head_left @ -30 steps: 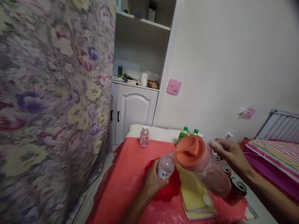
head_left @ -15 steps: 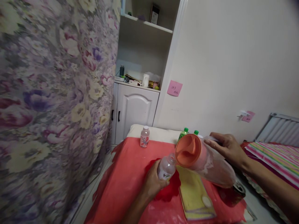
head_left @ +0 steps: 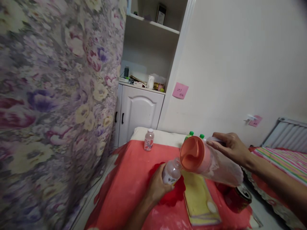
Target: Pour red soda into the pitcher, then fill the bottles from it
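Observation:
My left hand (head_left: 158,185) is wrapped round a small clear bottle (head_left: 171,172) with a label, its uncapped mouth tilted to the right. Under the bottle lies a red scalloped bowl (head_left: 171,195), partly hidden by my hand. My right hand (head_left: 227,145) grips the handle of a translucent pitcher (head_left: 220,167) with an orange lid (head_left: 192,154). The pitcher is tipped nearly level, its lid end at the bottle's mouth. Whether liquid is flowing between them I cannot tell.
A capped bottle (head_left: 149,140) stands at the back left of the red-covered table (head_left: 129,179). Green-capped bottles (head_left: 190,134) are behind the pitcher. A folded yellow cloth (head_left: 201,201) and a dark red can (head_left: 238,199) lie to the right. A floral curtain (head_left: 59,111) hangs left.
The pitcher's rear end has risen slightly, so it lies closer to level. My right hand has shifted slightly up and left. My left hand still holds the bottle.

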The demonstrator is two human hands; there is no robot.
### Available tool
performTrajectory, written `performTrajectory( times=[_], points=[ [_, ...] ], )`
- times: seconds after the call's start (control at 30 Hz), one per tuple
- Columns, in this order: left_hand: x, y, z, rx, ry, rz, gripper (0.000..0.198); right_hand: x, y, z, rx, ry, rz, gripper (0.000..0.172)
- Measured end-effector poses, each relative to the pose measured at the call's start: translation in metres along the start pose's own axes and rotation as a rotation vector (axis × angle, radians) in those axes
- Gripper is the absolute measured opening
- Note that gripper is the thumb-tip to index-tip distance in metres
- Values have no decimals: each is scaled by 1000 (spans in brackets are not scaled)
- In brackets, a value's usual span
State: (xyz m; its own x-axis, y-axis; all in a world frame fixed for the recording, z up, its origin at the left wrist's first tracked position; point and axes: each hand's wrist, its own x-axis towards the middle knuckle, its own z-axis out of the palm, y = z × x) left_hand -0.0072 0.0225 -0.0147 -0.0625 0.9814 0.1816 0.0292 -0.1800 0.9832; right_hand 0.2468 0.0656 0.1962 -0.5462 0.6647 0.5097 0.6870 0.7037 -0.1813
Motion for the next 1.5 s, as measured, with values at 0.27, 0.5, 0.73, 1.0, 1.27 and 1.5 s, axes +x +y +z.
performTrajectory(
  times=[0.27, 0.5, 0.73, 1.0, 1.27, 1.5],
  points=[
    [-2, 4, 0, 24, -22, 27, 72, 4, -4, -5, -16, -20, -29, 44],
    [0, -4, 1, 34, -33, 22, 74, 6, -1, -6, -39, -46, -52, 43],
    [0, -5, 3, 36, -29, 21, 72, 7, -3, -8, -53, -53, -68, 43],
    [1, -3, 3, 23, -51, -5, 76, 8, -1, -10, -74, -70, -93, 41],
    [1, -9, 3, 25, -49, 22, 72, 9, -2, -9, -85, -85, -80, 42],
    [1, -4, 3, 41, -42, 11, 73, 12, -2, -10, -87, -92, -102, 42]
  ],
)
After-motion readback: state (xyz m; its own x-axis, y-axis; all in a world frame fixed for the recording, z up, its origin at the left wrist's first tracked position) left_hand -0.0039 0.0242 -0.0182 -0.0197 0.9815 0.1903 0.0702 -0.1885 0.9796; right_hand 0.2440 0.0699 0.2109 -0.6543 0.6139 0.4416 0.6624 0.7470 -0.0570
